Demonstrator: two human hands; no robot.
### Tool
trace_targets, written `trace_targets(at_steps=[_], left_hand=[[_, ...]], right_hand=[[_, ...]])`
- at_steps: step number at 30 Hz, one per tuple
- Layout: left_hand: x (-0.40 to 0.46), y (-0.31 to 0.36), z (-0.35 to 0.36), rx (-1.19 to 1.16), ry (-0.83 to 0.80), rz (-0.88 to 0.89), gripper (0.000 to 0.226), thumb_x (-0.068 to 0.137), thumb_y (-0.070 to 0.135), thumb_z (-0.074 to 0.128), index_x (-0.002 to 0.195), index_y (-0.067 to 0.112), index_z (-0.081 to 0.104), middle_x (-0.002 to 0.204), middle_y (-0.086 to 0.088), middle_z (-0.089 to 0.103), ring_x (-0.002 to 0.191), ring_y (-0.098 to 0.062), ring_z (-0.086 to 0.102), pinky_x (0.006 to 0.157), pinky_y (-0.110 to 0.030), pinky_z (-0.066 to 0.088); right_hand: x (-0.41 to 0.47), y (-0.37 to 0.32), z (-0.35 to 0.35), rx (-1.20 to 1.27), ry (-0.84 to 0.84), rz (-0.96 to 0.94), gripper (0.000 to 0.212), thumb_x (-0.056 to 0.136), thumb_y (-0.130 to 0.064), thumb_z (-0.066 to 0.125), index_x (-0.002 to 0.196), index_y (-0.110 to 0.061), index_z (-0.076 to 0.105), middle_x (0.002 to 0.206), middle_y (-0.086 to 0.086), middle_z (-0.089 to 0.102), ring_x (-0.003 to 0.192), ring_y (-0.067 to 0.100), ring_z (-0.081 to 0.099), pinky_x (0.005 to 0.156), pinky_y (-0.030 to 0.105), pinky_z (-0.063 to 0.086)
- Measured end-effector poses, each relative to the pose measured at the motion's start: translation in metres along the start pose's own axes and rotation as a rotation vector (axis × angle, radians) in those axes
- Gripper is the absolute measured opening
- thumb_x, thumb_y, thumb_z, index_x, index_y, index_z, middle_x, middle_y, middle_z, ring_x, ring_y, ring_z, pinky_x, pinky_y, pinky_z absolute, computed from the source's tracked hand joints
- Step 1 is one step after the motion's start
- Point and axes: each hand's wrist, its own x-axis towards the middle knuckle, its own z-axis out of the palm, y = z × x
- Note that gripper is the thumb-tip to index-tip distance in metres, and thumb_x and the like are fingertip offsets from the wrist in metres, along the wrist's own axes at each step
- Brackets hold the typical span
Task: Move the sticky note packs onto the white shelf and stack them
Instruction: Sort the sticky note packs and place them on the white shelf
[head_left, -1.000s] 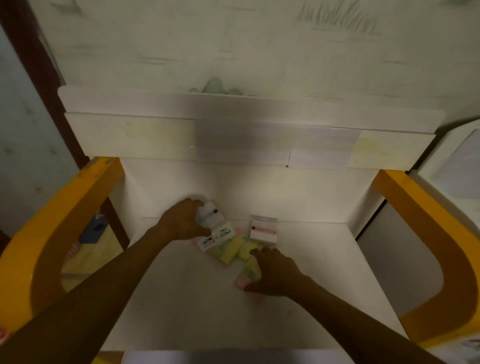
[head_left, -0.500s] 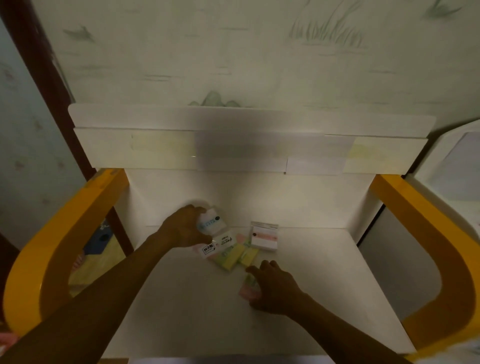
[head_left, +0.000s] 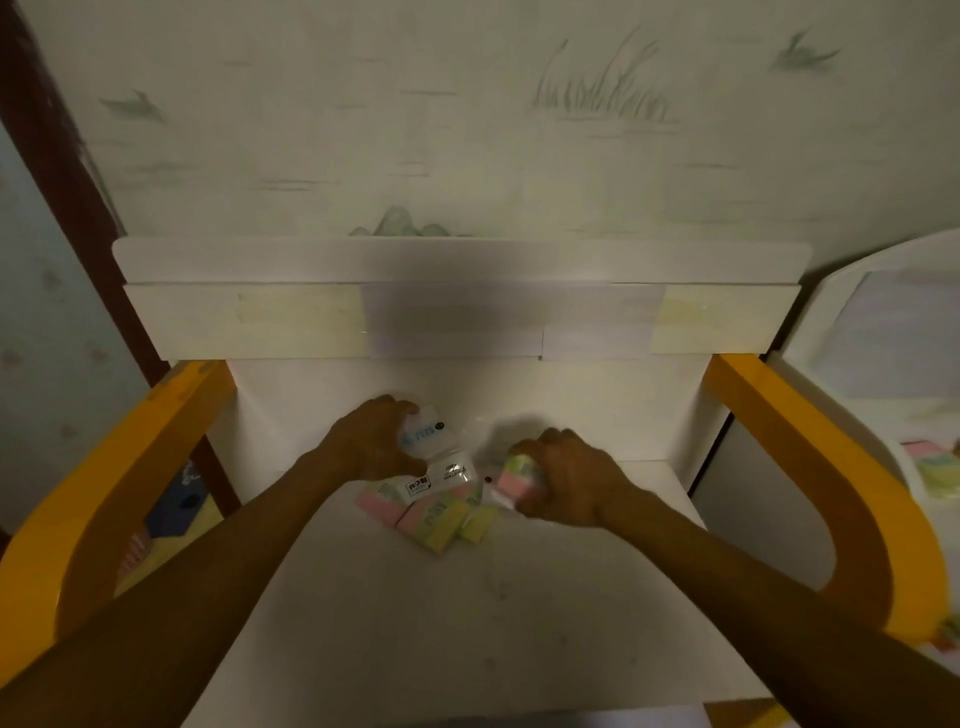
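Observation:
Several sticky note packs lie bunched at the back middle of the white shelf (head_left: 467, 613). My left hand (head_left: 369, 441) grips a pack with a white and blue label (head_left: 423, 432), raised slightly near the back wall. A pink, green and yellow pack (head_left: 517, 475) is gripped by my right hand (head_left: 569, 478) just to the right of the bunch, above a clear wrapper. Between the hands, a white-labelled pack (head_left: 441, 475) rests on pink and yellow packs (head_left: 434, 519) lying flat on the shelf.
An upper white shelf board (head_left: 457, 317) overhangs the back. Orange curved side frames stand at left (head_left: 104, 493) and right (head_left: 831, 467). More pastel sticky note packs (head_left: 935, 465) sit on a white unit at far right. The wall is close behind.
My right hand has lifted the pink and green pack from the shelf front of the bunch and carried it back and right. The left hand keeps its grip on the labelled pack.

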Motion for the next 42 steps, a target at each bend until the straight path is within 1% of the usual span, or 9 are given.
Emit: trace_targets(at_steps=[9, 13, 18, 20, 24, 28, 32, 37, 42], left_hand=[[0.025, 0.039, -0.024, 0.047, 0.011, 0.144, 0.095, 0.066, 0.054, 0.077, 0.144, 0.021, 0.034, 0.137, -0.002, 0.044, 0.125, -0.021, 0.043, 0.1, -0.033, 0.039], [0.034, 0.07, -0.031, 0.036, -0.001, 0.256, 0.102, 0.052, 0.064, 0.061, 0.142, 0.023, 0.039, 0.135, 0.001, 0.046, 0.124, -0.019, 0.044, 0.1, -0.032, 0.039], [0.042, 0.114, -0.029, 0.035, 0.033, 0.387, 0.112, 0.042, 0.074, 0.053, 0.141, 0.025, 0.04, 0.134, 0.001, 0.047, 0.123, -0.018, 0.045, 0.099, -0.032, 0.04], [0.043, 0.133, -0.029, 0.027, 0.035, 0.411, 0.11, 0.043, 0.073, 0.056, 0.141, 0.025, 0.041, 0.132, 0.002, 0.048, 0.121, -0.018, 0.047, 0.098, -0.031, 0.04], [0.04, 0.17, -0.037, 0.028, 0.039, 0.429, 0.099, 0.051, 0.063, 0.065, 0.139, 0.022, 0.043, 0.131, 0.0, 0.05, 0.119, -0.02, 0.049, 0.099, -0.034, 0.041], [0.039, 0.213, -0.046, 0.053, 0.099, 0.442, 0.087, 0.062, 0.051, 0.082, 0.136, 0.02, 0.048, 0.125, -0.002, 0.054, 0.114, -0.022, 0.052, 0.096, -0.033, 0.042], [0.03, 0.269, -0.045, 0.107, 0.12, 0.465, 0.085, 0.065, 0.051, 0.08, 0.137, 0.02, 0.046, 0.127, -0.002, 0.052, 0.115, -0.022, 0.051, 0.098, -0.037, 0.043], [0.015, 0.353, -0.027, 0.139, 0.136, 0.48, 0.084, 0.069, 0.048, 0.078, 0.139, 0.019, 0.043, 0.125, -0.003, 0.052, 0.111, -0.022, 0.051, 0.094, -0.041, 0.047], [0.006, 0.432, 0.003, 0.12, 0.127, 0.464, 0.083, 0.068, 0.048, 0.079, 0.138, 0.019, 0.044, 0.123, -0.003, 0.053, 0.108, -0.021, 0.053, 0.089, -0.037, 0.049]], right_hand=[[-0.012, 0.03, -0.048, -0.026, 0.101, 0.07, 0.067, 0.078, -0.049, 0.07, 0.136, -0.031, 0.043, 0.13, 0.005, 0.048, 0.12, 0.023, 0.045, 0.091, 0.037, 0.044], [-0.029, 0.054, -0.06, -0.04, 0.137, 0.144, 0.064, 0.077, -0.052, 0.07, 0.133, -0.032, 0.045, 0.125, 0.005, 0.05, 0.117, 0.024, 0.047, 0.088, 0.037, 0.045], [-0.057, 0.087, -0.077, -0.111, 0.161, 0.192, 0.055, 0.077, -0.061, 0.062, 0.121, -0.03, 0.051, 0.108, 0.002, 0.059, 0.102, 0.023, 0.057, 0.083, 0.035, 0.049], [-0.07, 0.099, -0.082, -0.128, 0.179, 0.206, 0.054, 0.076, -0.065, 0.06, 0.117, -0.031, 0.052, 0.105, 0.002, 0.061, 0.098, 0.023, 0.059, 0.082, 0.033, 0.048], [-0.099, 0.12, -0.099, -0.071, 0.218, 0.248, 0.062, 0.074, -0.065, 0.062, 0.126, -0.034, 0.051, 0.118, 0.004, 0.056, 0.112, 0.024, 0.052, 0.089, 0.04, 0.049], [-0.134, 0.147, -0.118, -0.076, 0.277, 0.249, 0.064, 0.076, -0.065, 0.062, 0.129, -0.033, 0.048, 0.124, 0.002, 0.052, 0.116, 0.023, 0.049, 0.092, 0.035, 0.043], [-0.173, 0.189, -0.132, -0.078, 0.282, 0.285, 0.069, 0.071, -0.068, 0.064, 0.129, -0.034, 0.047, 0.12, 0.003, 0.055, 0.111, 0.022, 0.052, 0.088, 0.04, 0.049], [-0.241, 0.25, -0.142, -0.074, 0.276, 0.311, 0.066, 0.075, -0.062, 0.066, 0.132, -0.031, 0.048, 0.124, 0.005, 0.052, 0.118, 0.025, 0.048, 0.088, 0.038, 0.043], [-0.301, 0.312, -0.142, -0.074, 0.287, 0.362, 0.063, 0.075, -0.06, 0.065, 0.13, -0.034, 0.049, 0.122, 0.003, 0.052, 0.12, 0.025, 0.046, 0.087, 0.038, 0.044]])
